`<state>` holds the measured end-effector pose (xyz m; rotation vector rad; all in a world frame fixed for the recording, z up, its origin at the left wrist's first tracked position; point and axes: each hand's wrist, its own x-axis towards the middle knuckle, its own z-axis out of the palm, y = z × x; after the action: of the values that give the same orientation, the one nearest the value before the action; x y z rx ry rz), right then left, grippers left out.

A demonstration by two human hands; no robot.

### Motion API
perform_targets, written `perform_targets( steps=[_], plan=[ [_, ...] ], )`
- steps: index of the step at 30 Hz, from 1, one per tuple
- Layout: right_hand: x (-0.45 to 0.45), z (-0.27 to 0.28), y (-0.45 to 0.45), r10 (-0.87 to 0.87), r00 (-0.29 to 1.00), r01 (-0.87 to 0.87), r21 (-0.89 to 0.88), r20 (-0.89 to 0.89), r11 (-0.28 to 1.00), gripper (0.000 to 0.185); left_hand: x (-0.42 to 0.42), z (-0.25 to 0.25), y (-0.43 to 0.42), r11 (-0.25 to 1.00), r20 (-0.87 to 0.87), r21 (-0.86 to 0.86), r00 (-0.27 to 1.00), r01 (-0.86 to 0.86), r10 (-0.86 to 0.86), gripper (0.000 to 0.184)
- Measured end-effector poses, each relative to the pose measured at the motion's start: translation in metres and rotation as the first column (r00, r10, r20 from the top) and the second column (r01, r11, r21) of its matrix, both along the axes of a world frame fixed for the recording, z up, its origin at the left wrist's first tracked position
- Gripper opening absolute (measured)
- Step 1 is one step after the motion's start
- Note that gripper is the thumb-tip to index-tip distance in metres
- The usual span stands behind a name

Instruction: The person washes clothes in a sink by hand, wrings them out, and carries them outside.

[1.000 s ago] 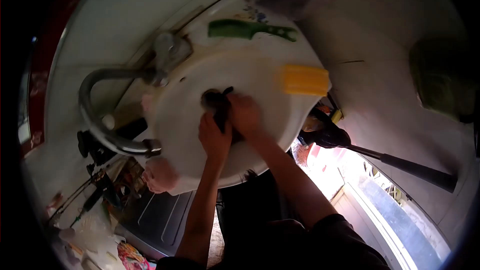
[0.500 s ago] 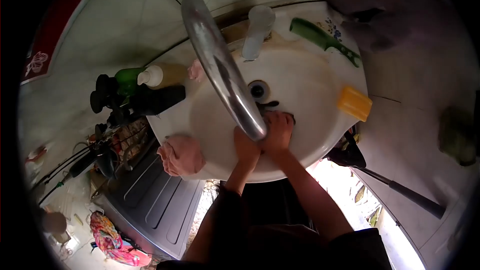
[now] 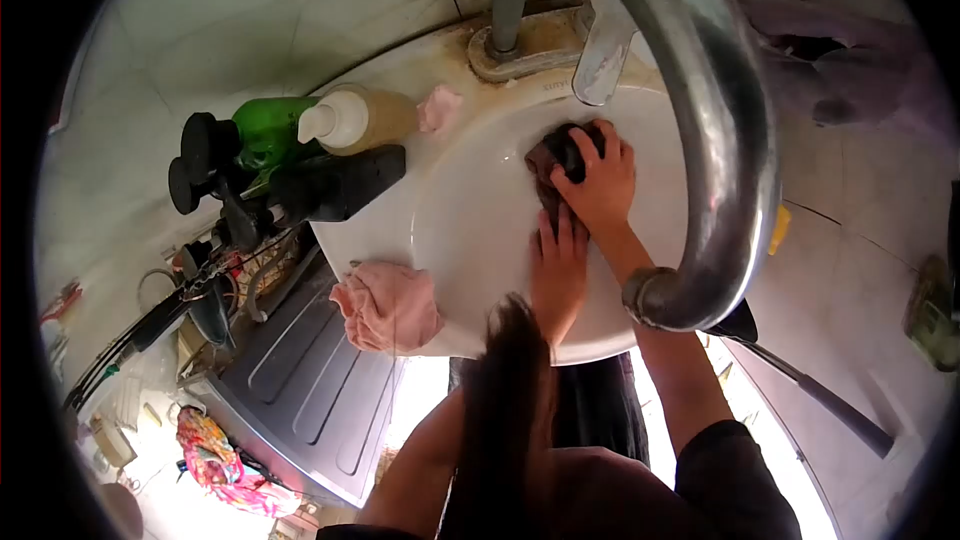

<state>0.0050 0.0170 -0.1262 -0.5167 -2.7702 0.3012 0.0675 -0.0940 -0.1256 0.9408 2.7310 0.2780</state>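
Note:
In the basin of the white sink (image 3: 470, 240), a dark wet cloth (image 3: 541, 162) lies bunched over the drain area. My right hand (image 3: 605, 185) curls its fingers over a black, rounded part of this bundle and grips it. Just below, my left hand (image 3: 560, 265) rests with fingers stretched forward, their tips touching the lower end of the cloth. What kind of cloth it is I cannot make out.
A curved metal faucet (image 3: 715, 120) arches over my right forearm. Pump bottles (image 3: 335, 120), a black bottle (image 3: 350, 185) and a pink cloth (image 3: 388, 305) line the sink's left side. A grey ridged panel (image 3: 310, 380) stands lower left. A dark-handled tool (image 3: 850, 415) leans at right.
The view has shifted, with the faucet now further right. Both hands have moved apart from their close position near the basin's front; my right hand is further back, on the dark bundle, now more visible.

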Motion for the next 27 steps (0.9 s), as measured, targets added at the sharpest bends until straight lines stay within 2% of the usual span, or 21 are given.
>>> perform_targets(
  steps=[1, 3, 5, 6, 7, 8, 9, 11, 12, 13, 14, 15, 17, 18, 20, 21, 23, 24, 25, 26, 27],
  plan=[
    [0.002, 0.002, 0.002, 0.003, 1.000, -0.003, 0.008, 0.006, 1.000, 0.040, 0.004, -0.012, 0.001, 1.000, -0.060, 0.014, 0.998, -0.013, 0.014, 0.047],
    [0.001, 0.008, 0.004, -0.042, 0.948, 0.198, -0.483, 0.314, 0.853, 0.051, 0.004, -0.016, 0.003, 0.997, -0.078, 0.070, 0.996, -0.042, 0.047, 0.045],
    [0.007, 0.014, 0.006, 0.006, 0.958, 0.143, -0.494, 0.287, 0.858, 0.055, 0.001, -0.021, 0.002, 0.998, 0.037, 0.058, 0.999, -0.026, 0.024, 0.045],
    [0.016, 0.023, 0.001, 0.080, 0.925, 0.124, -0.492, 0.372, 0.862, 0.056, 0.009, -0.044, 0.001, 0.998, 0.036, 0.059, 0.999, -0.030, 0.028, 0.045],
    [0.028, 0.029, -0.003, 0.153, 0.876, 0.106, -0.493, 0.457, 0.864, 0.058, 0.026, -0.080, 0.000, 0.980, 0.080, 0.179, 0.994, -0.087, 0.073, 0.043],
    [0.049, 0.013, -0.009, 0.142, 0.888, 0.090, -0.469, 0.437, 0.878, 0.059, 0.038, -0.100, -0.002, 0.945, 0.129, 0.292, 0.985, -0.145, 0.111, 0.041],
    [0.063, 0.001, -0.017, 0.129, 0.901, 0.077, -0.443, 0.415, 0.893, 0.060, 0.032, -0.084, -0.002, 0.945, 0.135, 0.292, 0.985, -0.146, 0.111, 0.041],
    [0.066, -0.020, -0.019, 0.040, 0.916, 0.127, -0.385, 0.399, 0.914, 0.052, 0.015, -0.054, 0.001, 0.846, 0.207, 0.431, 0.947, -0.315, 0.247, 0.038],
    [0.055, -0.029, -0.016, 0.010, 0.918, 0.108, -0.275, 0.396, 0.955, 0.045, 0.012, -0.047, -0.001, 0.847, 0.215, 0.430, 0.946, -0.313, 0.241, 0.038],
    [0.039, -0.038, -0.011, -0.019, 0.923, 0.087, -0.160, 0.385, 0.983, 0.038, 0.007, -0.044, -0.001, 0.926, 0.118, 0.327, 0.980, -0.189, 0.159, 0.036],
    [0.007, -0.037, -0.006, 0.027, 0.964, -0.015, -0.047, 0.265, 0.999, 0.027, 0.002, -0.043, 0.001, 0.976, 0.026, 0.208, 0.998, -0.069, 0.065, 0.035],
    [-0.008, -0.039, 0.002, 0.027, 0.964, -0.015, -0.046, 0.265, 0.999, 0.027, 0.000, -0.042, 0.005, 0.975, 0.026, 0.209, 0.998, -0.069, 0.065, 0.035],
    [-0.033, -0.044, 0.010, 0.204, 0.979, -0.203, -0.044, 0.027, 0.978, 0.028, -0.009, -0.042, 0.010, 0.988, 0.179, 0.113, 0.980, -0.106, 0.084, 0.031],
    [-0.029, -0.062, 0.018, 0.202, 0.979, -0.200, -0.045, 0.033, 0.979, 0.028, -0.012, -0.036, 0.010, 0.988, 0.185, 0.112, 0.979, -0.104, 0.082, 0.031],
    [-0.018, -0.109, 0.036, 0.184, 0.969, -0.157, -0.164, 0.163, 0.974, 0.031, -0.032, -0.022, 0.012, 0.988, 0.426, 0.024, 0.896, -0.153, 0.128, 0.027],
    [-0.025, -0.084, 0.031, 0.193, 0.970, -0.169, -0.164, 0.150, 0.972, 0.031, -0.043, -0.015, 0.012, 0.987, 0.414, 0.024, 0.900, -0.162, 0.137, 0.027],
    [-0.024, -0.002, 0.012, 0.175, 0.984, -0.159, -0.312, 0.023, 0.937, 0.031, -0.049, -0.004, 0.006, 0.953, 0.591, 0.037, 0.776, -0.301, 0.222, 0.031],
    [-0.016, -0.023, 0.022, -0.092, 0.974, 0.198, -0.577, 0.209, 0.793, 0.032, -0.042, -0.011, 0.003, 0.953, 0.591, 0.034, 0.775, -0.302, 0.224, 0.031],
    [0.001, -0.040, 0.031, -0.093, 0.974, 0.199, -0.576, 0.209, 0.793, 0.032, -0.032, -0.024, 0.000, 0.796, 0.618, 0.226, 0.714, -0.561, 0.328, 0.034],
    [0.007, -0.014, 0.030, -0.091, 0.996, 0.085, -0.588, 0.019, 0.805, 0.035, -0.025, -0.030, -0.001, 0.537, 0.667, 0.384, 0.628, -0.751, 0.401, 0.038],
    [0.014, 0.005, 0.027, -0.085, 0.982, -0.030, -0.578, -0.171, 0.816, 0.039, -0.027, -0.024, -0.003, 0.537, 0.668, 0.386, 0.629, -0.750, 0.398, 0.038]
  ],
)
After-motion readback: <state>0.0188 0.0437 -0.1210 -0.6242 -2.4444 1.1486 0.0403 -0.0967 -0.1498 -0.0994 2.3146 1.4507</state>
